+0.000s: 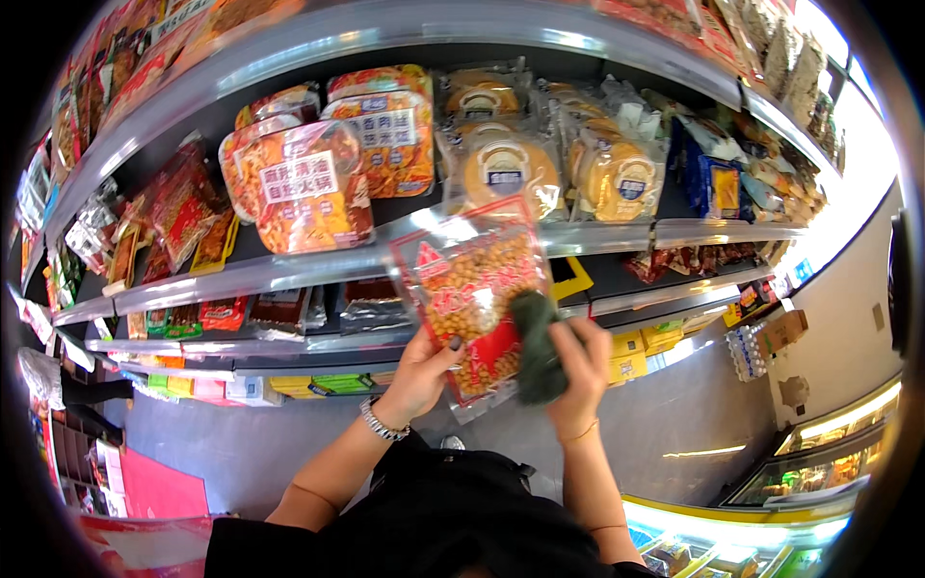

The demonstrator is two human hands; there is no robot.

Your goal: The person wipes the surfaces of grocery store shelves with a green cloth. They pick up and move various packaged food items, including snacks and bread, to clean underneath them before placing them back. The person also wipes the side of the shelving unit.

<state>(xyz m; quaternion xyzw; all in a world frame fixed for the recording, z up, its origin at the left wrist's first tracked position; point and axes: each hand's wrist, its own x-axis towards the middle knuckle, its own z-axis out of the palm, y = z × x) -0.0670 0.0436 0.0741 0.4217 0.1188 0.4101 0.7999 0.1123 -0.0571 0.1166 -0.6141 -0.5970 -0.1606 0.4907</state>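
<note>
My left hand [425,368] grips the lower left edge of a clear, red-printed plastic bag [470,289] of round tan beans or nuts, its thumb on the front. The bag is held up, tilted, in front of the shelf edge. In my right hand [582,361] is a bunched dark green cloth [536,347], pressed against or just in front of the bag's right side; blur hides which. Behind the bag, round pale yellow cakes or flatbreads in clear wrap [513,170] stand on the shelf. Left of them are ready-meal boxes [307,191] bearing writing.
The shelf rail [289,278] with its clear strip runs close behind the bag. Red snack bags [184,202] stand at left. Yellow boxes [629,354] are low at right. A person [79,390] stands at far left. A lit display case [723,542] lies at lower right.
</note>
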